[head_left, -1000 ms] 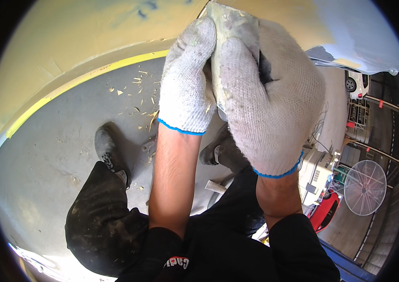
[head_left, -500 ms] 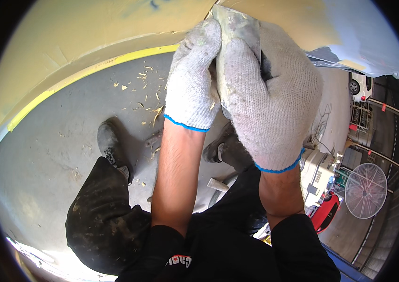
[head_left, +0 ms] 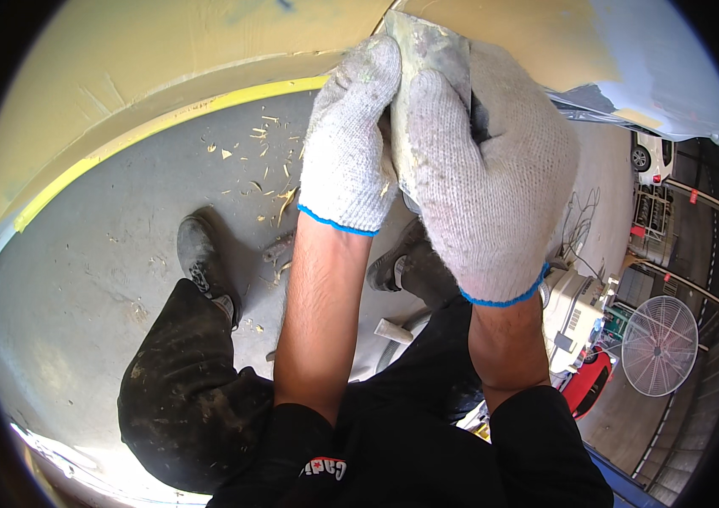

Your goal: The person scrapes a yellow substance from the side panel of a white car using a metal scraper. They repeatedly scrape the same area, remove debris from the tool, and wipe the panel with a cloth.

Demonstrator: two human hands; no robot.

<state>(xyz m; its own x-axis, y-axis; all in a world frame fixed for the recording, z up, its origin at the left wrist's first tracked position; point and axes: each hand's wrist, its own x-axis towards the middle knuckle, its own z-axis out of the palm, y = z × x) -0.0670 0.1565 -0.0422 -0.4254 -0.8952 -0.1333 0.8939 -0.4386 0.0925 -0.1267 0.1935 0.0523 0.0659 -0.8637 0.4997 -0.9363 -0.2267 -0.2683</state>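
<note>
My right hand (head_left: pixel 503 178), in a white knit glove with blue trim, is closed round a flat metal putty scraper (head_left: pixel 431 46), its thumb lying along the face. Pale, dried putty smears the scraper, and its far end is up against the yellowish, filler-coated body panel (head_left: pixel 207 34) by a narrow seam. My left hand (head_left: pixel 347 127), gloved alike, is closed just left of the scraper, its thumb tip near the seam. Its other fingers are hidden, so what they grip cannot be made out.
Yellow masking tape (head_left: pixel 122 140) lines the panel's lower edge. Putty shavings (head_left: pixel 270 173) litter the grey floor by my shoe (head_left: pixel 203 254). A round caged fan (head_left: pixel 660 345), a beige machine (head_left: pixel 571 313) and loose cable (head_left: pixel 581 224) stand at right, with a white car (head_left: pixel 651 158) beyond.
</note>
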